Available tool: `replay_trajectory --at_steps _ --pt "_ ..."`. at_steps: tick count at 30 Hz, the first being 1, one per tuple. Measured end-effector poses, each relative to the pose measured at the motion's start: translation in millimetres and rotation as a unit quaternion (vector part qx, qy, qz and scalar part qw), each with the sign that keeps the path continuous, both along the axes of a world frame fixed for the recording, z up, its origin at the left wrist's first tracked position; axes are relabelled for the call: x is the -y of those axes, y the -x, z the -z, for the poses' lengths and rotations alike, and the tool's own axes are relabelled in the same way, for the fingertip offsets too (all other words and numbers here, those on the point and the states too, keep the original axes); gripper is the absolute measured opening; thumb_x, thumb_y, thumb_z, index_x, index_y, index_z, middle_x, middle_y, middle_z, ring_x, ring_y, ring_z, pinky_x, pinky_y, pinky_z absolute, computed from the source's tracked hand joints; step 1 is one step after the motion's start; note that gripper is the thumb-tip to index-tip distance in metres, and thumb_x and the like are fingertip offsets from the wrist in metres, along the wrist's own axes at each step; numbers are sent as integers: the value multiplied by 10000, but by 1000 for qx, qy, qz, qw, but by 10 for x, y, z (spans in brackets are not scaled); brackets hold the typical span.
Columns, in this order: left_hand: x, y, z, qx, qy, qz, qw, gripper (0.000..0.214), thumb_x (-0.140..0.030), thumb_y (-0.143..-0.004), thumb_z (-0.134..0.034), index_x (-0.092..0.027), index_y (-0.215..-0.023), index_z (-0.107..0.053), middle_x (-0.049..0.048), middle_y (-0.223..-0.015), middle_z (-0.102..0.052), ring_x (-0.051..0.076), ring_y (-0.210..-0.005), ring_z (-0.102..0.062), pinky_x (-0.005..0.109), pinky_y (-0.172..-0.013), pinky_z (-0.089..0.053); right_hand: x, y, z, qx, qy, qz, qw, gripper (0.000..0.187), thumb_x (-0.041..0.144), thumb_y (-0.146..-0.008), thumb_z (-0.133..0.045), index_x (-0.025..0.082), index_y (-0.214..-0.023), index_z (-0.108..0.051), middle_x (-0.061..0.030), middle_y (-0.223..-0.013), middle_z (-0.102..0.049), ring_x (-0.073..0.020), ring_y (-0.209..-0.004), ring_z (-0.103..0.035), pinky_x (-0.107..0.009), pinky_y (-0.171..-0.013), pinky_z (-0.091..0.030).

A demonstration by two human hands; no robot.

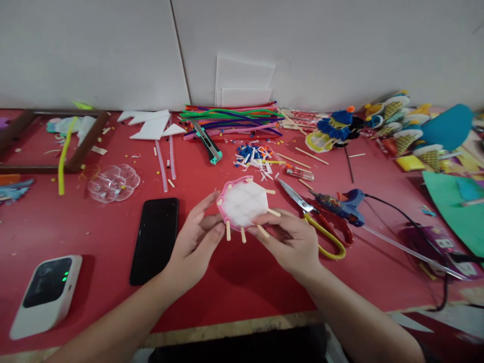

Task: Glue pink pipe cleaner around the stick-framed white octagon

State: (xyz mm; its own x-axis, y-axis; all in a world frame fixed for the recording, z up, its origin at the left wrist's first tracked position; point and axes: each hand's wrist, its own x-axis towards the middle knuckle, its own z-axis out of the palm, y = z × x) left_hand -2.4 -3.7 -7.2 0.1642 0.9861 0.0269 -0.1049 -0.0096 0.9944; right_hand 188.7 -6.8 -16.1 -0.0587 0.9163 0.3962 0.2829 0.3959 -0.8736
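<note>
Both hands hold a small white foam disc [244, 204] with a pink rim and several short wooden sticks poking out around its edge. My left hand [196, 242] pinches its left and lower edge with thumb and fingers. My right hand [293, 239] grips its lower right edge, fingers curled beneath. The disc is lifted a little above the red table [234, 287], tilted toward me.
A black phone [156, 239] lies left of the hands, a white device [47, 292] at the front left. Scissors [317, 222] and a blue glue gun [346, 206] with its cable lie right. Pipe cleaners [232, 121], a cutter [207, 142], foam scraps and finished crafts [401, 128] crowd the back.
</note>
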Motion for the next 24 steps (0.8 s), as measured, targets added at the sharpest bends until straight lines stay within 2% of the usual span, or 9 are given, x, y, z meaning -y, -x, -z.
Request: replay_trajectory --at_steps 3,6,8,11,13,16,20,24 --pt "33 -20 -12 21 -12 22 999 632 -196 -852 -681 -250 -1416 -400 105 -1096 -749 216 -957 -737 334 -817 -613 -3 -16 18 -10 15 -4 1000 132 163 -817 -714 245 -916 -745 -16 -834 -748 -155 -759 -708 -265 -701 -581" --pt "39 -16 -11 52 -27 29 998 672 -161 -807 -729 -296 -1376 -397 82 -1155 -726 226 -1066 -705 349 -875 -601 -8 -25 32 -17 15 -8 1000 145 158 -818 -716 247 -928 -742 -18 -859 -752 -155 -784 -710 -267 -721 -580" --pt "33 1 -4 77 -43 36 995 582 -183 -807 -738 -313 -1298 -453 61 -1143 -726 219 -1049 -711 341 -865 -603 -12 -21 32 -16 11 -7 1000 142 160 -814 -719 246 -925 -743 -21 -869 -758 -162 -798 -717 -276 -734 -586" --pt "24 21 -6 91 -57 35 994 335 -238 -839 -715 -268 -1130 -551 54 -1100 -726 196 -989 -724 304 -837 -603 -18 -6 14 -11 -2 2 1000 121 168 -808 -726 243 -901 -746 -25 -852 -764 -170 -784 -725 -286 -725 -597" --pt "18 21 -21 91 -51 27 994 283 -241 -831 -727 -246 -1058 -558 50 -1049 -738 180 -931 -737 277 -796 -606 -22 2 -12 -2 -19 3 1000 114 164 -802 -732 242 -885 -744 -21 -826 -764 -164 -752 -724 -276 -701 -598" --pt "6 11 -55 101 -36 15 994 336 -265 -795 -767 -245 -1036 -534 45 -976 -764 180 -876 -750 261 -738 -613 -26 1 -59 16 -51 -7 999 137 137 -810 -709 246 -887 -741 -17 -791 -763 -161 -722 -722 -271 -673 -596" --pt "-10 6 -82 112 -12 1 994 432 -360 -746 -805 -248 -1069 -542 52 -909 -773 211 -827 -758 309 -709 -634 -23 -10 -103 31 -79 -24 996 176 116 -813 -683 258 -899 -739 -17 -795 -762 -162 -696 -717 -278 -650 -596" --pt "-9 6 -65 121 3 -2 993 493 -373 -706 -833 -247 -1122 -600 75 -955 -777 229 -843 -757 326 -716 -644 -19 -17 -113 45 -102 -22 994 166 133 -818 -689 265 -909 -733 -12 -791 -757 -157 -678 -709 -266 -621 -589"
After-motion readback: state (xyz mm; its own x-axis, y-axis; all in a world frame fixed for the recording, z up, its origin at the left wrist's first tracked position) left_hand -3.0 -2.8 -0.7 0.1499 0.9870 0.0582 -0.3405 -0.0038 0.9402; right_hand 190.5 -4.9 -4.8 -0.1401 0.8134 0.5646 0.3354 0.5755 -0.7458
